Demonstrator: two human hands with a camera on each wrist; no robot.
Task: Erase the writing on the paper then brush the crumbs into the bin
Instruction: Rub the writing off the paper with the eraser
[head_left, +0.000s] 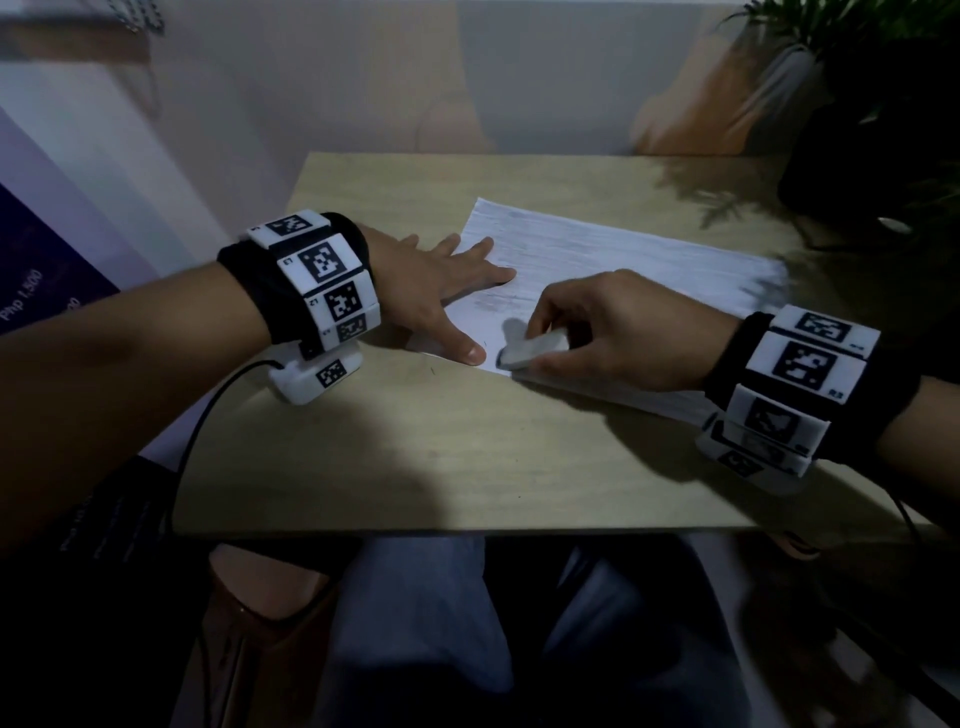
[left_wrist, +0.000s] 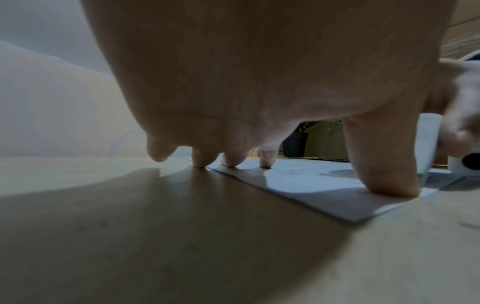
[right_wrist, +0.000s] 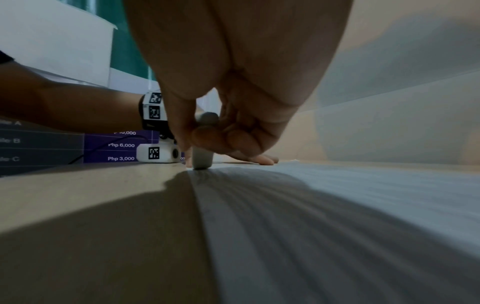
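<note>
On the wooden table (head_left: 415, 457) the lined paper (head_left: 623, 260) lies angled toward two o'clock, my left hand (head_left: 441, 280) spread flat on its nine o'clock edge against sliding, while my right hand (head_left: 618, 332) pinches the white eraser (head_left: 530, 351), rubbing its near corner.

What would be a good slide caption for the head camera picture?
Left hand pins the paper flat on the table while the right hand rubs an eraser near its corner.

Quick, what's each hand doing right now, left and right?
Left hand: open, fingers spread, pressing the paper flat on the table.
Right hand: closed around the white eraser, its end on the paper.
</note>
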